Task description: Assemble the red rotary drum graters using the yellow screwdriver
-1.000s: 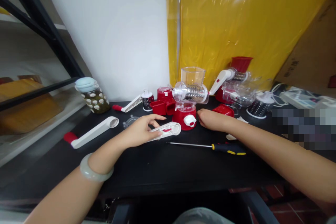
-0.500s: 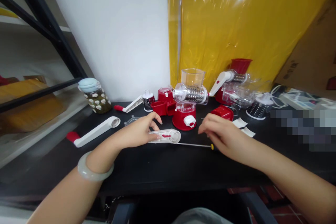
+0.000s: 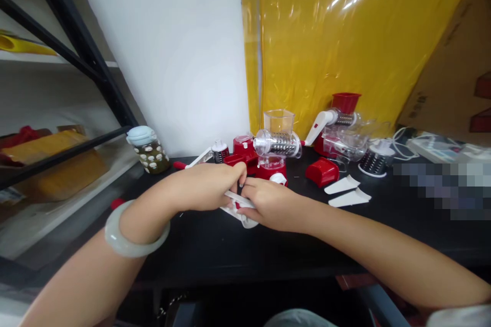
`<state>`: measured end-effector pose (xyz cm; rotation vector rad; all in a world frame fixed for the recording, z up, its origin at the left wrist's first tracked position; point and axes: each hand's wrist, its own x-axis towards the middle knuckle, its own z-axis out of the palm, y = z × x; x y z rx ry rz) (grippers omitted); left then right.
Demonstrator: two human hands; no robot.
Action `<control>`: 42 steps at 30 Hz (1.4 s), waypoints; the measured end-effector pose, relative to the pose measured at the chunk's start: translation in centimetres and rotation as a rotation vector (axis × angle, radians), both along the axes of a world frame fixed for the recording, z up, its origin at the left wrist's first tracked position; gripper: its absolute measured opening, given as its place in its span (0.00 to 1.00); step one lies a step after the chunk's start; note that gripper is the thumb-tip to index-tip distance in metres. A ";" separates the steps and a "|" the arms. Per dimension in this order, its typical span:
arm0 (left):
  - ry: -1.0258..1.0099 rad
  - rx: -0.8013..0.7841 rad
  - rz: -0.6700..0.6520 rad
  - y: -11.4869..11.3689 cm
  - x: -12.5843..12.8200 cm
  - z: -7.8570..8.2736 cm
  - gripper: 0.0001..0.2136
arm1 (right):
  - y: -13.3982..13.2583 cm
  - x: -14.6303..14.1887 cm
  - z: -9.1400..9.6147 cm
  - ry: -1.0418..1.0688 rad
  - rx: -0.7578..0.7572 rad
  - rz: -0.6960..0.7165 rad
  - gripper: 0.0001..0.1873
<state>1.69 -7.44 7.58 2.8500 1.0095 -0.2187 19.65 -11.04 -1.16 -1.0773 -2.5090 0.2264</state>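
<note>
My left hand [image 3: 205,187] is closed on a white crank handle [image 3: 249,223] with a bit of red in its hollow side. The fingers of my right hand [image 3: 270,203] pinch at the same handle from the right. A narrow white strip [image 3: 242,199] runs between the two hands; whether it is a separate piece I cannot tell. Both hands hide much of the handle. Just behind them stands a rotary grater with a red base [image 3: 270,168] and a clear hopper [image 3: 279,121].
Two white tapered covers [image 3: 350,198] and a red pusher [image 3: 322,171] lie to the right. Behind these are a second grater [image 3: 344,140] and a drum blade [image 3: 376,158]. At left stand a jar with a blue lid [image 3: 148,149] and a shelf rack [image 3: 103,84].
My right hand has moved left to meet my left hand and taken hold of the handle. The handle has tilted. The thin rod with a yellow end is out of sight.
</note>
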 end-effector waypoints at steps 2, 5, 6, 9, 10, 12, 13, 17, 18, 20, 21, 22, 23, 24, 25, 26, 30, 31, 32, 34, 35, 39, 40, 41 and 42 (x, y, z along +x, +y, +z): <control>0.048 0.045 -0.015 -0.1 0.6 0.6 0.11 | 0.4 0.0 -0.3 0.085 -0.038 0.010 0.11; 0.019 0.092 -0.064 0.1 1.1 0.9 0.09 | 1.1 0.1 -1.1 0.260 -0.117 -0.097 0.08; -0.006 0.109 -0.077 0.2 1.1 0.8 0.09 | 1.3 0.1 -1.4 0.310 -0.131 -0.140 0.08; -0.108 0.196 -0.063 0.6 1.0 0.3 0.11 | 2.0 0.1 -2.1 0.402 -0.142 -0.219 0.10; -0.149 0.235 -0.052 0.6 0.9 0.1 0.11 | 2.2 0.1 -2.3 0.431 -0.148 -0.231 0.10; -0.248 0.331 -0.040 0.5 0.7 -0.3 0.12 | 2.4 0.3 -2.6 0.488 -0.163 -0.241 0.11; -0.306 0.388 -0.035 0.4 0.6 -0.6 0.13 | 2.6 0.4 -2.7 0.518 -0.170 -0.242 0.11; -0.709 0.705 0.060 0.6 0.2 -2.7 0.31 | 2.8 0.7 -2.9 0.641 -0.195 -0.234 0.11; -0.853 0.767 0.074 0.9 0.1 -3.4 0.35 | 2.8 0.8 -2.9 0.671 -0.195 -0.232 0.11; -1.180 0.765 0.107 1.6 0.0 -5.0 0.38 | 2.7 0.8 -2.6 0.723 -0.186 -0.232 0.10; -1.308 0.642 0.118 2.0 0.0 -5.7 0.36 | 2.6 0.9 -2.4 0.750 -0.184 -0.230 0.10; -1.416 0.459 0.124 2.3 0.1 -6.4 0.32 | 2.5 0.9 -2.2 0.778 -0.185 -0.228 0.10; -1.485 0.263 0.131 2.5 0.2 -6.9 0.28 | 2.4 0.9 -1.9 0.806 -0.189 -0.224 0.10; -1.493 0.050 0.132 2.6 0.3 -7.4 0.26 | 2.2 0.9 -1.7 0.828 -0.194 -0.218 0.10; -1.465 -0.156 0.128 2.6 0.5 -7.7 0.24 | 2.1 1.0 -1.5 0.842 -0.194 -0.212 0.10; -1.425 -0.326 0.128 2.4 0.7 -7.9 0.23 | 2.1 1.0 -1.4 0.844 -0.185 -0.207 0.10; -1.335 -0.664 0.179 1.6 1.2 -8.1 0.21 | 2.0 1.1 -1.2 0.795 -0.109 -0.228 0.10; -1.341 -0.689 0.196 1.5 1.2 -8.1 0.21 | 2.0 1.2 -1.2 0.784 -0.095 -0.236 0.11; -1.348 -0.702 0.212 1.5 1.2 -8.1 0.21 | 2.0 1.2 -1.2 0.777 -0.089 -0.240 0.11; -1.357 -0.694 0.230 1.6 1.1 -8.2 0.21 | 1.9 1.4 -1.2 0.754 -0.080 -0.228 0.12; -1.359 -0.676 0.236 1.8 1.0 -8.3 0.22 | 1.9 1.5 -1.2 0.734 -0.062 -0.215 0.12; -1.353 -0.559 0.230 2.4 0.7 -8.9 0.20 | 1.8 2.4 -1.3 0.644 0.214 -0.173 0.15; -1.350 -0.533 0.230 2.5 0.6 -9.1 0.19 | 1.8 2.5 -1.3 0.642 0.298 -0.160 0.17; -1.349 -0.518 0.234 2.6 0.6 -9.2 0.19 | 1.8 2.6 -1.3 0.650 0.362 -0.141 0.17; -1.352 -0.515 0.244 2.7 0.6 -9.3 0.19 | 1.8 2.7 -1.3 0.665 0.402 -0.118 0.18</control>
